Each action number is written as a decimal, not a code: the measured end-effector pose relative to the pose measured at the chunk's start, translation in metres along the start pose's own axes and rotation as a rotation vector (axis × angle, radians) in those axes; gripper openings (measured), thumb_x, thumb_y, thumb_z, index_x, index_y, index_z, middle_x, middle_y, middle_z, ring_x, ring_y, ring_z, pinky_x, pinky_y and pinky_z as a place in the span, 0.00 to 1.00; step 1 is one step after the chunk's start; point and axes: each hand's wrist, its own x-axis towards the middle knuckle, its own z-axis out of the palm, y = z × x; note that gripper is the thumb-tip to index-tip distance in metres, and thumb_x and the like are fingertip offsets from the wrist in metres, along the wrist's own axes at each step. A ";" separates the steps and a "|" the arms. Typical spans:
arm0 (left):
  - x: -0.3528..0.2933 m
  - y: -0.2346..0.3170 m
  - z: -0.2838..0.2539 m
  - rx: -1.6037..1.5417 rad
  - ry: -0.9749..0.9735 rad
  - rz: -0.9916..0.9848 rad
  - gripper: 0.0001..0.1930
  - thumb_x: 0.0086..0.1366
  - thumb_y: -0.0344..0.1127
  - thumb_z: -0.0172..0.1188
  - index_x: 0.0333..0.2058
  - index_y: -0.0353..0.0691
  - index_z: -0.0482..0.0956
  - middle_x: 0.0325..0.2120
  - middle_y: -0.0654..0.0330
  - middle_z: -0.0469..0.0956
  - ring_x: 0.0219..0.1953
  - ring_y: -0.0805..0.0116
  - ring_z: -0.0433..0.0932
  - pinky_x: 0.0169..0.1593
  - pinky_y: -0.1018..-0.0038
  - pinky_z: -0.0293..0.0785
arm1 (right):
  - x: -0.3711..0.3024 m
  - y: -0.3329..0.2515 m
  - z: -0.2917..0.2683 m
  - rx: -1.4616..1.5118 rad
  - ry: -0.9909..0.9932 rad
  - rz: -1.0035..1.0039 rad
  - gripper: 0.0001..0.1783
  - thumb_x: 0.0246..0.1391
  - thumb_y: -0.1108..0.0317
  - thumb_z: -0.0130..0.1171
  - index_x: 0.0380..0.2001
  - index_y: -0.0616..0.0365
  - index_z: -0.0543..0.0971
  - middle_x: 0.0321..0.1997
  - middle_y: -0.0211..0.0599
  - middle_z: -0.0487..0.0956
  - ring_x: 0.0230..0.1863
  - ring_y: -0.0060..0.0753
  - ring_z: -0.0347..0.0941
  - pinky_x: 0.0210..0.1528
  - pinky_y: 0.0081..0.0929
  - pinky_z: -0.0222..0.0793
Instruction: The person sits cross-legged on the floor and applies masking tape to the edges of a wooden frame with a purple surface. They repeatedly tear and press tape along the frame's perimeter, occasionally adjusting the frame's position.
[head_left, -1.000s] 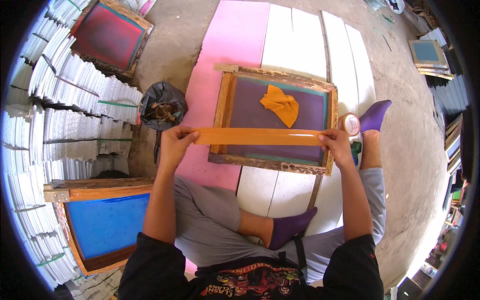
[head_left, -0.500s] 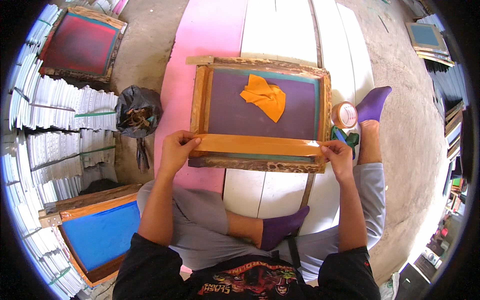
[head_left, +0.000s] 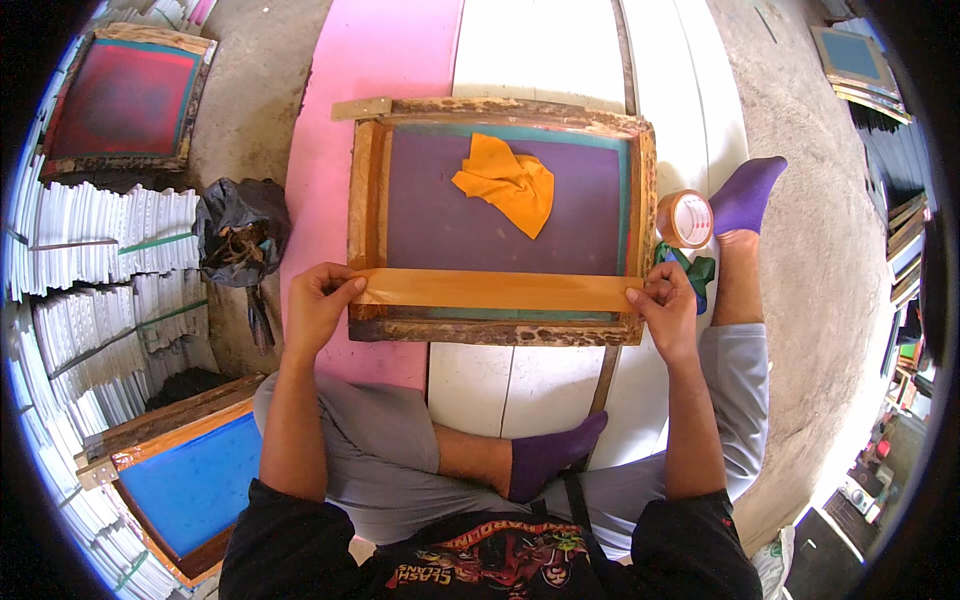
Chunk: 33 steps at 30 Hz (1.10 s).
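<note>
A strip of brown packing tape [head_left: 490, 290] is stretched level across the near part of a wooden screen-printing frame [head_left: 500, 331]. My left hand [head_left: 325, 300] pinches its left end between thumb and fingers, and my right hand [head_left: 663, 303] pinches the right end. Whether the strip touches the mesh cannot be made out. Inside the frame the mesh [head_left: 420, 225] is purple with a teal border, and a crumpled orange cloth [head_left: 507, 185] lies on it. Just right of the frame sits a roll of brown tape [head_left: 686, 219], with a dark green bundle [head_left: 697, 268] nearer me.
The frame rests on pink [head_left: 350, 80] and white boards [head_left: 540, 50]. To the left are a black plastic bag [head_left: 242, 230], stacks of bundled white sheets [head_left: 110, 225], a red-screened frame [head_left: 125, 98] and a blue-screened frame [head_left: 195, 480]. My socked foot [head_left: 750, 195] is beside the tape roll.
The whole view has shifted, so most things appear further left. Both hands still hold the tape strip, which looks slightly closer to level across the frame.
</note>
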 end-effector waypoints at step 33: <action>-0.006 0.001 -0.005 0.212 -0.008 0.301 0.08 0.58 0.24 0.74 0.36 0.35 0.86 0.27 0.61 0.83 0.29 0.74 0.78 0.35 0.76 0.73 | -0.003 0.001 -0.004 -0.447 -0.057 -0.321 0.08 0.52 0.74 0.70 0.37 0.63 0.88 0.35 0.48 0.87 0.36 0.44 0.86 0.41 0.34 0.79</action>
